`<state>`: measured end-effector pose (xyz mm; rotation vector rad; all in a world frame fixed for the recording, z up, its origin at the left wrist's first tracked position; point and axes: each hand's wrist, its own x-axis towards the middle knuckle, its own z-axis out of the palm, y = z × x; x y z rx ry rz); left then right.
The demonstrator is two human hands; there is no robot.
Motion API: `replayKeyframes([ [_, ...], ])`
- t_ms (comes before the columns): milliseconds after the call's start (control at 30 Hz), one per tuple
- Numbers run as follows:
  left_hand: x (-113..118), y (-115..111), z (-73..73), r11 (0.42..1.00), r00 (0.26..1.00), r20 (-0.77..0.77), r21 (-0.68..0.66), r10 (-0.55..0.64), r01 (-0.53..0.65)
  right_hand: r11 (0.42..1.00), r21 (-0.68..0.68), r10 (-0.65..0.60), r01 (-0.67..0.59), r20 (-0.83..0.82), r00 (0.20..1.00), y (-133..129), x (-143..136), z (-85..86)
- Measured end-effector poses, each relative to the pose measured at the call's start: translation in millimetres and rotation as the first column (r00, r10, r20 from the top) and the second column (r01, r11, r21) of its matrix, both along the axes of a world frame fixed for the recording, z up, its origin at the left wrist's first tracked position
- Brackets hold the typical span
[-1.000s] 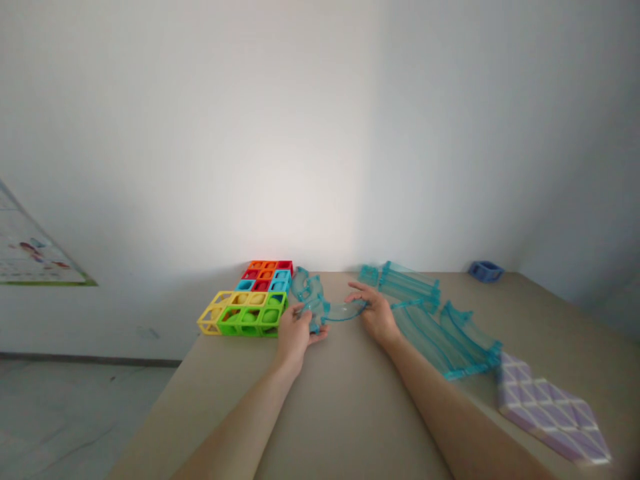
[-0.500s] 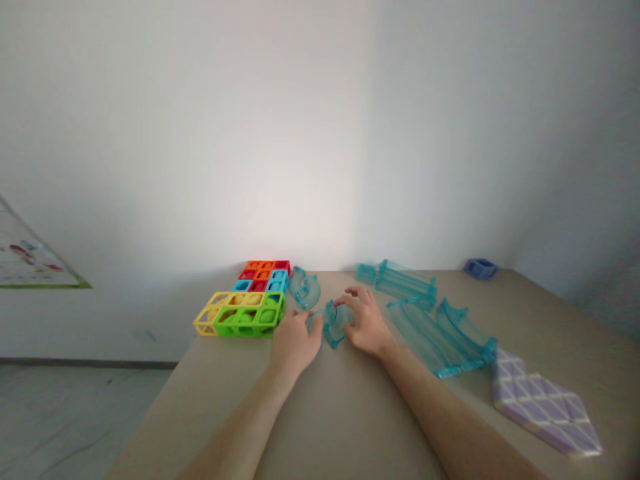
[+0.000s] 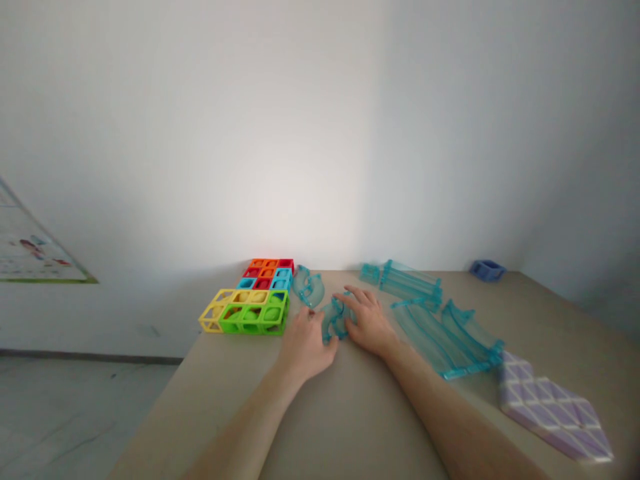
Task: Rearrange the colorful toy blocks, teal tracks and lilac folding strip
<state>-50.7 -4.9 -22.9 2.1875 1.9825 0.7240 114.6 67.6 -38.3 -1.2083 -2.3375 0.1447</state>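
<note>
Between my two hands, on the beige table, lie small clear teal curved pieces (image 3: 336,319). My left hand (image 3: 307,342) has its thumb and fingers around the left side of these pieces. From the right, my right hand (image 3: 367,320) has its fingers curled over their other side, thumb low. Palms and fingers hide part of the pieces. Another clear teal curved piece (image 3: 309,287) rests just behind my left hand. Left of that hand are joined coloured cubes with balls inside, green ones (image 3: 253,319) nearest.
Long clear teal channels (image 3: 440,337) lie right of my right hand, with a teal straight piece (image 3: 410,280) behind them. A purple tiled block (image 3: 555,407) sits at the right, a blue piece (image 3: 487,269) at the back right. The wall borders the table's back edge.
My left hand has moved slightly right and its thumb now reaches in front of the small teal pieces, which sit closer together. The whole view has shifted a little.
</note>
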Motion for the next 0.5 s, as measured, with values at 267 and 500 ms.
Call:
replayKeyframes([
  [267,-0.4,0.1,0.0,0.997,0.998,-0.060,-0.077,-0.033,0.028,0.998,0.055,0.018,-0.021,0.050,0.999,-0.7,1.0,2.4],
  [500,0.5,0.7,0.4,0.993,0.994,-0.103,-0.118,-0.025,0.013,0.997,0.069,0.016,-0.019,0.043,0.999,3.3,8.7,5.2],
])
